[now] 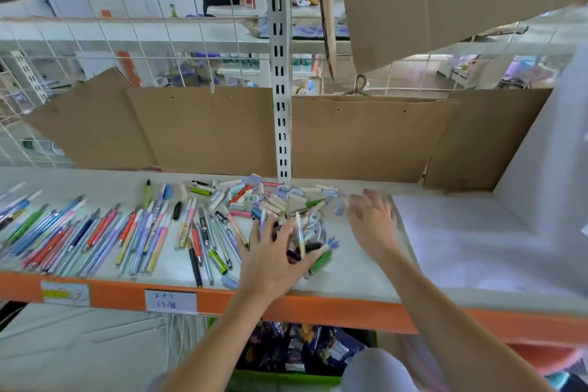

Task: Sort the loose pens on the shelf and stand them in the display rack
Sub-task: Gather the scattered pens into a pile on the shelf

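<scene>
Several loose pens lie in a fanned row [95,232] along the left of the pale shelf [350,277]. A jumbled heap of short pens and caps [270,200] sits in the middle by the upright post. My left hand [273,251] lies over the heap's near edge with fingers spread, and a white and yellow pen [299,235] stands up between its fingers. My right hand [372,216] hovers at the heap's right side, fingers spread and blurred, holding nothing that I can see. No display rack is in view.
Brown cardboard sheets [203,130] line the back of the shelf behind a white slotted post [281,124]. A white foam block [496,232] fills the right side. The shelf's orange front rail [222,299] carries labels. A green bin [302,353] sits below.
</scene>
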